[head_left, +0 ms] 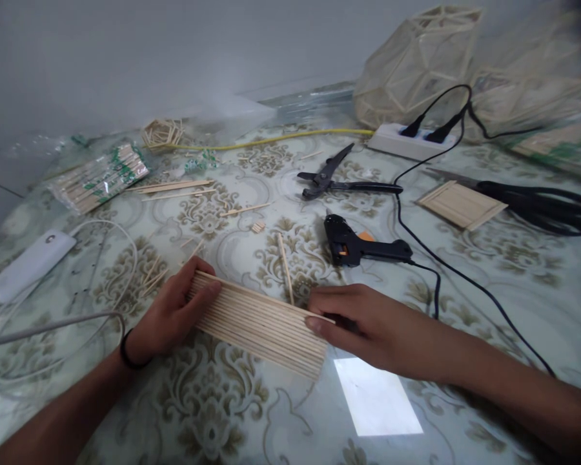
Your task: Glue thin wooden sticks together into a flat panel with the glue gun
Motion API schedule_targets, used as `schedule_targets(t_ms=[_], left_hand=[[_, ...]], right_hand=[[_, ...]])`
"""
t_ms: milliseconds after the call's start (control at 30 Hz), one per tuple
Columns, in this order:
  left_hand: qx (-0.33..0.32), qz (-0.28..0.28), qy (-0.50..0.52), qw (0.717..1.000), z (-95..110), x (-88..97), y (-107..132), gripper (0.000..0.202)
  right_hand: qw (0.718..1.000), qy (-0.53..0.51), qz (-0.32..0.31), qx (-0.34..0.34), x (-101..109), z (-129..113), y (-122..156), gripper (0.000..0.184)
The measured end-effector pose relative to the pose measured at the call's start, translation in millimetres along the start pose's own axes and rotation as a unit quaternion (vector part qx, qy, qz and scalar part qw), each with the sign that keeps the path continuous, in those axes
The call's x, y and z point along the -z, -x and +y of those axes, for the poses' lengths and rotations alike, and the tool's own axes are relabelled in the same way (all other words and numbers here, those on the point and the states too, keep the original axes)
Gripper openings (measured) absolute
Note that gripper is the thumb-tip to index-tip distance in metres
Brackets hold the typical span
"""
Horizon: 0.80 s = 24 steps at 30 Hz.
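A panel of thin wooden sticks (264,326) laid side by side is tilted toward me, held between both hands. My left hand (179,307) grips its left end, thumb on the front face and fingers behind. At the upper right corner, my right hand (351,323) pinches the top edge between thumb and fingers. A single loose stick (285,268) lies just beyond the panel. Past my right hand rests a black hot glue gun (363,244), its nozzle pointing away. The fingers behind the panel are partly hidden.
Cutting pliers (336,177), large scissors (527,197) and a small square stick panel (459,203) lie farther back. Black cords run from a white power strip (409,141) along the right. Packaged sticks (101,177) and a white device (31,265) with a cable are at left.
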<state>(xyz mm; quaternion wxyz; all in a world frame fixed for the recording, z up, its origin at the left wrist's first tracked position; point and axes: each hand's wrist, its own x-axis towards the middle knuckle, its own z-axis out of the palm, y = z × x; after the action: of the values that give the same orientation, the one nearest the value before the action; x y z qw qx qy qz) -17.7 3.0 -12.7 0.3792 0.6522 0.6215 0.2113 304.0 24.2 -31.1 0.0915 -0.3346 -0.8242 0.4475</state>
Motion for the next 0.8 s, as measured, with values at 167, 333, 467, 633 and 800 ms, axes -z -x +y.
schedule_targets(t_ms=[167, 333, 467, 633, 800], left_hand=[[0.002, -0.004, 0.0, 1.0, -2.8, 0.6, -0.1, 0.04], [-0.003, 0.002, -0.009, 1.0, -1.2, 0.5, 0.4, 0.038], [-0.007, 0.003, -0.009, 1.0, -0.2, 1.0, 1.0, 0.038], [-0.006, 0.002, -0.01, 1.0, -1.6, 1.3, 0.3, 0.038], [-0.002, -0.001, -0.007, 1.0, -2.1, 0.6, 0.5, 0.039]], right_hand=[[1.0, -0.002, 0.0, 0.005, 1.3, -2.3, -0.9, 0.056], [1.0, -0.003, -0.003, 0.003, 1.3, -1.7, -0.5, 0.057], [1.0, 0.0, -0.004, -0.003, 0.7, -0.9, 0.1, 0.056], [1.0, -0.001, -0.003, 0.002, -0.2, -0.1, 0.6, 0.054], [1.0, -0.006, -0.004, -0.001, 0.0, -0.7, 0.1, 0.055]])
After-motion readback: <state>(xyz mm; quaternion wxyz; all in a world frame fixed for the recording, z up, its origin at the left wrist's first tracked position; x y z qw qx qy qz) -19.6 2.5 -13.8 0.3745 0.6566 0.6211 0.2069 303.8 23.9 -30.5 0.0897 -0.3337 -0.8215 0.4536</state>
